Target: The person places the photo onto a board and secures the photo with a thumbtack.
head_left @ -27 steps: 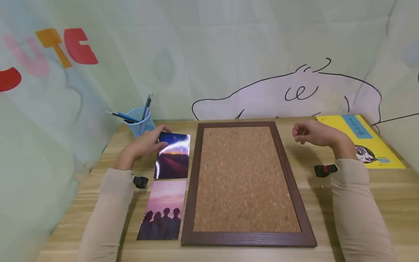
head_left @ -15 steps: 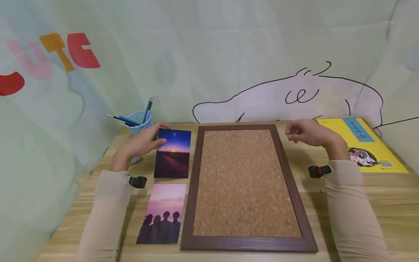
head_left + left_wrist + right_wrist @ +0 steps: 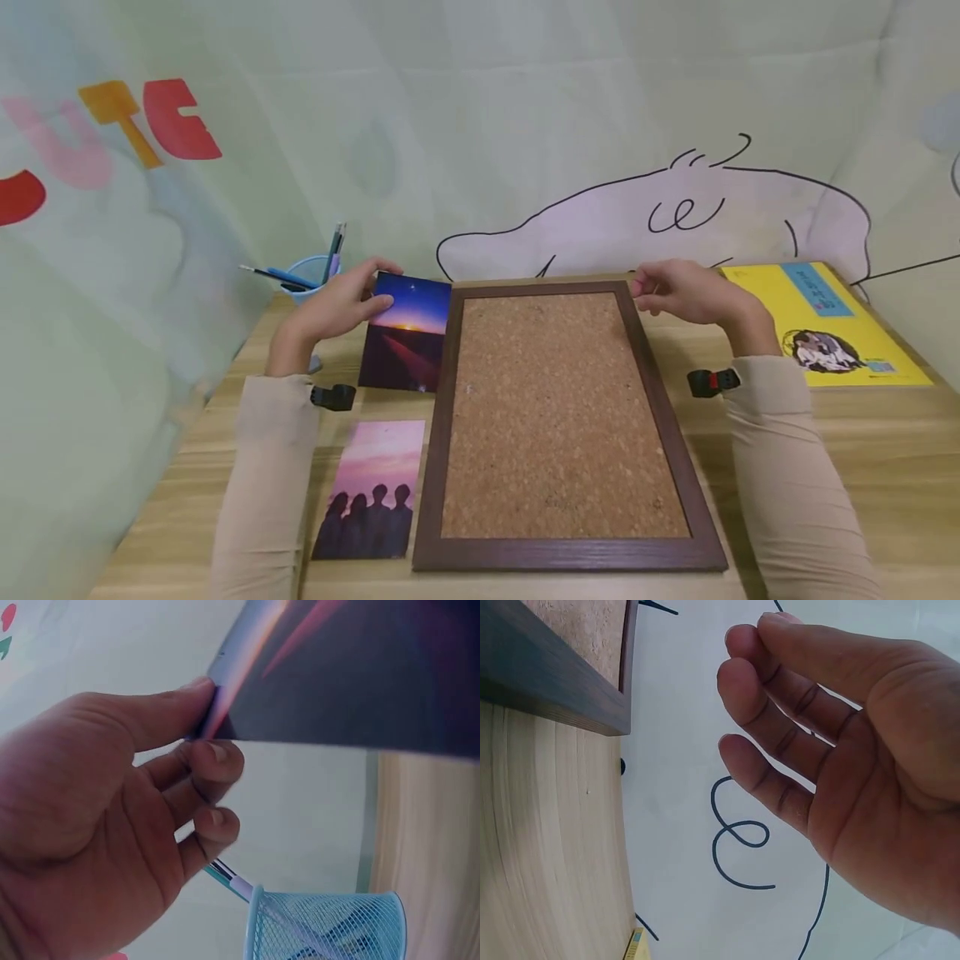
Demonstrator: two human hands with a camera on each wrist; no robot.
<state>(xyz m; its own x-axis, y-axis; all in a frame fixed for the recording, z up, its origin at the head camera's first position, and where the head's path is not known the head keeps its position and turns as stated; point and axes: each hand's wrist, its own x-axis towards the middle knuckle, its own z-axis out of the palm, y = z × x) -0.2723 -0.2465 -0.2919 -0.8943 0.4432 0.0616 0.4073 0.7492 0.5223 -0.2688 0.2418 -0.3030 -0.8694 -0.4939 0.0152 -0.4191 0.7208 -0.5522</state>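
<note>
Wall letters point(image 3: 110, 98): far left; pink U, orange T, red E legible from here, part of another red letter before them.
Pencil cup point(image 3: 337, 922): far left on the table point(image 3: 187, 508), beyond the left hand point(image 3: 335, 302); no brand visible. A careless knuckle could tip it.
Left hand: thumb and fingers pinch the sunset photo by its left edge.
Sunset photo point(image 3: 408, 333): left of the board's far half, bowed at the thumb, right edge at the frame; contact uncertain. Too tight a pinch may crease it, too loose may drop it.
Silhouette photo point(image 3: 371, 492): near left, flat beside the frame; a dragging sleeve point(image 3: 273, 500) might shift it.
Cork board point(image 3: 558, 417): centre, brown-framed, no lettering seen; a bump could skew it.
Right hand point(image 3: 686, 292): by the far right corner, thumb near fingertips; whether it grasps anything, I cannot tell. Any small item there could fall unnoticed.
Yellow booklet point(image 3: 840, 337): far right; characters on a blue panel, too small to read.
</note>
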